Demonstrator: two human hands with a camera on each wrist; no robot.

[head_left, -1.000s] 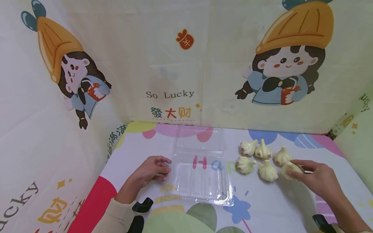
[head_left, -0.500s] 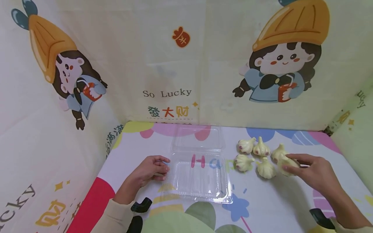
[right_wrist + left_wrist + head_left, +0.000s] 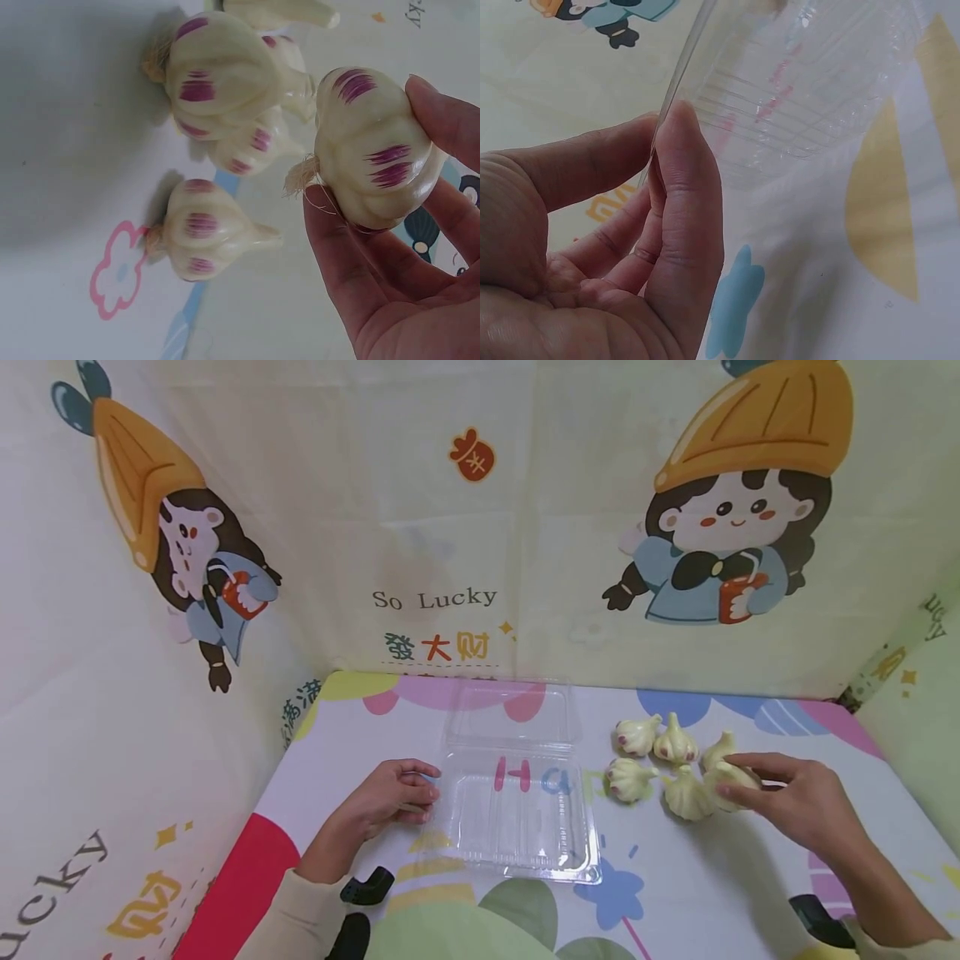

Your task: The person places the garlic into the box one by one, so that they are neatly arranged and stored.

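Note:
In the head view, a hinged clear plastic container [image 3: 517, 839] lies unfolded on the table, its lid [image 3: 513, 714] spread flat toward the back. My left hand [image 3: 390, 797] is at the container's left side, pinching its thin edge between thumb and fingers, as the left wrist view shows. My right hand [image 3: 806, 793] holds a garlic bulb [image 3: 379, 150] between thumb and fingers, root tuft facing away from the palm. In the right wrist view the held bulb hangs above the table, apart from a lone garlic bulb [image 3: 206, 229] and a cluster beside it.
Several cream garlic bulbs with purple marks, among them a front one [image 3: 688, 795] and a back one [image 3: 637, 735], sit right of the container. Behind the patterned table [image 3: 360, 727] rises a printed cloth [image 3: 562, 527], with another cloth wall at the left.
My right hand has moved left with the garlic bulb, closer to the other bulbs. My left hand keeps its place at the container's edge.

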